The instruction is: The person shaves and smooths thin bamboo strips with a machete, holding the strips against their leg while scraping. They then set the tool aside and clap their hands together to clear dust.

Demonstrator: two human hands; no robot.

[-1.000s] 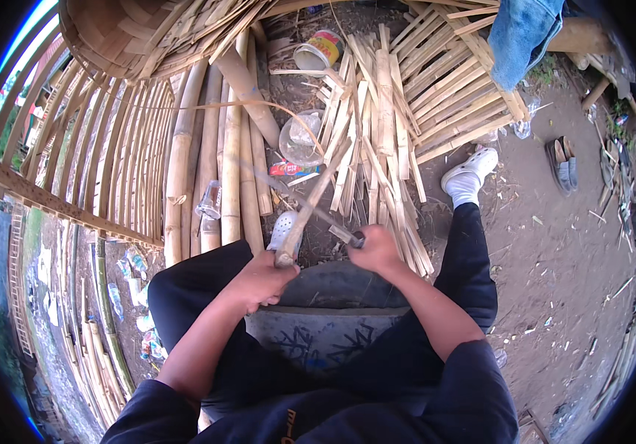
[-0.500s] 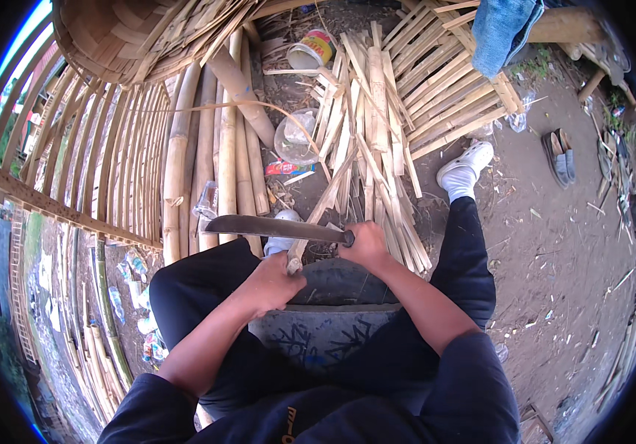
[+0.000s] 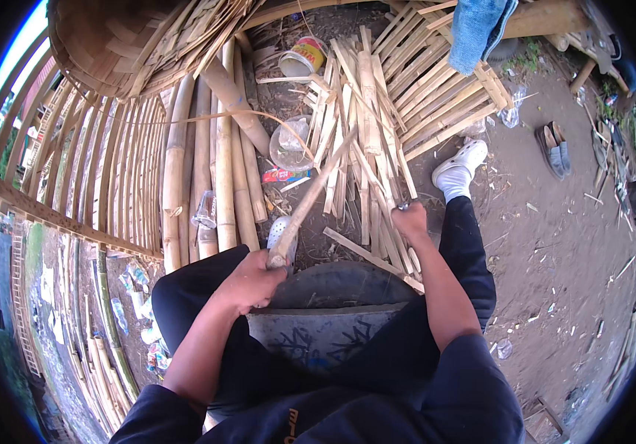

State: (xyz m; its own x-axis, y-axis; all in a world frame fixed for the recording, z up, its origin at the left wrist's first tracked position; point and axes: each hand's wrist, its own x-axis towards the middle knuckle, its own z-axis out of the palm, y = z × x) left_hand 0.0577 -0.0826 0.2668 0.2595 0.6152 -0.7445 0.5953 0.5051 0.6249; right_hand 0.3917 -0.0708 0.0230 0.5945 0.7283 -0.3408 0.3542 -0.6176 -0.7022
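My left hand (image 3: 253,281) is closed around the near end of a bamboo strip (image 3: 307,207), which slants up and away over the ground. Off to the right, my right hand (image 3: 410,220) is in a fist on the machete, with a dark bit of its handle (image 3: 404,206) showing at the top. The blade cannot be made out from here. Between the hands a pale split bamboo piece (image 3: 366,255) lies slanted in front of the dark round block (image 3: 340,285) between my legs. A heap of bamboo strips (image 3: 370,140) spreads out just beyond.
Long bamboo poles (image 3: 225,163) lie at left beside a slatted bamboo frame (image 3: 111,170). A woven basket (image 3: 133,44) overhangs the upper left. Further off are a bucket (image 3: 302,59), a clear plastic tub (image 3: 290,144) and a slatted panel (image 3: 444,89). Shoes (image 3: 553,152) sit at right.
My right hand has swung right and slightly forward, and the machete blade no longer shows across the strip. My left hand has shifted slightly left. A split piece now shows before the block.
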